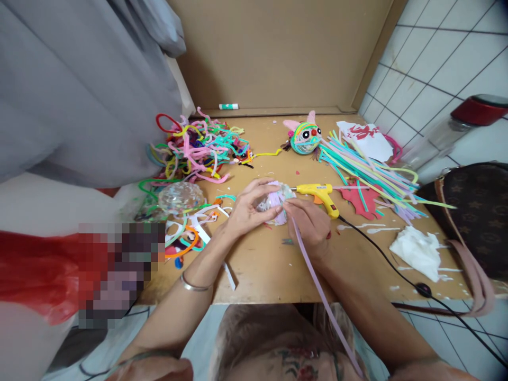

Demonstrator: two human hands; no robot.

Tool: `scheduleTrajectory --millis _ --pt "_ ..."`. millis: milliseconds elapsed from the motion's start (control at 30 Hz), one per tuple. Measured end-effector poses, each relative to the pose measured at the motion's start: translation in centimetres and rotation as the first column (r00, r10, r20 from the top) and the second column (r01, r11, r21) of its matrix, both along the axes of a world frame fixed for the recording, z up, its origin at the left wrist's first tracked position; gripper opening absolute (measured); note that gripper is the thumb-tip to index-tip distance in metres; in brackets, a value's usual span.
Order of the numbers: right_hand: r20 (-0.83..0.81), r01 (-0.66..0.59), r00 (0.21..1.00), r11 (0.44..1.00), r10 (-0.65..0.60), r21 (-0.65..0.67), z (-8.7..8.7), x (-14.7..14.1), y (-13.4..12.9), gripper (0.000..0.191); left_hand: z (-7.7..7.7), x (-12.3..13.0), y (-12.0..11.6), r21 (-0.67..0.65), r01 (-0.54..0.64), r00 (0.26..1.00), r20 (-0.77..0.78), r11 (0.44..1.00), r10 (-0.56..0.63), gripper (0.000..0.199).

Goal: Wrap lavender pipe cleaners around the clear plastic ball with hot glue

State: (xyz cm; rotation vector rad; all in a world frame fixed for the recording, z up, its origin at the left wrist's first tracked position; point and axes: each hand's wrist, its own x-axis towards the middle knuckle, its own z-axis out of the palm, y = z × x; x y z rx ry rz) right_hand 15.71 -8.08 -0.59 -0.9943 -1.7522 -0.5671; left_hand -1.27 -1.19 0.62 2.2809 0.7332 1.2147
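My left hand (248, 209) is wrapped round a clear ball (284, 190) that is partly covered with lilac and pale green strips. Between the fingertips of my right hand (313, 226) is a long lilac pipe cleaner (315, 278). One end of it lies against the ball, and the rest trails down past the table edge toward my lap. A yellow glue gun (317, 189) rests on its side just beyond my right hand, its nozzle close to the ball. Part of the ball is hidden by my fingers.
Tangled pipe cleaners (194, 145) lie at the back left, near a second clear ball (181, 198). A decorated animal-faced ball (305, 138) sits behind, beside straight pipe cleaners (369, 166). Red felt (363, 202), crumpled tissue (416, 251), a black cord (377, 246) and a brown bag (472, 217) are at right.
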Motion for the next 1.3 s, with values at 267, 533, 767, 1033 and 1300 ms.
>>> scheduleTrajectory --millis 267,533,767,1033,1300 --pt "-0.013 -0.005 1.0 1.0 0.005 0.008 -0.5 -0.1 0.3 0.025 0.1 0.0 -0.1 -0.006 0.016 1.0 0.01 1.0 -0.016 0.035" --pt "0.026 0.018 1.0 1.0 -0.017 -0.014 -0.1 -0.2 0.2 0.022 -0.1 -0.1 0.1 0.006 0.041 0.999 -0.001 0.999 -0.041 0.037" --pt "0.001 -0.036 0.999 0.997 0.036 -0.072 0.3 0.0 0.2 0.019 0.3 -0.3 -0.1 0.025 0.039 0.998 -0.059 0.999 -0.037 0.038" --pt "0.012 -0.068 0.997 0.99 0.07 -0.125 0.7 0.2 0.0 0.017 0.6 -0.5 0.0 0.077 0.065 0.994 -0.09 0.995 -0.058 0.04" --pt "0.015 -0.075 0.997 0.992 0.077 -0.101 1.2 0.1 0.0 0.015 0.9 -0.6 -0.1 0.065 0.081 0.988 -0.134 0.995 -0.071 0.046"
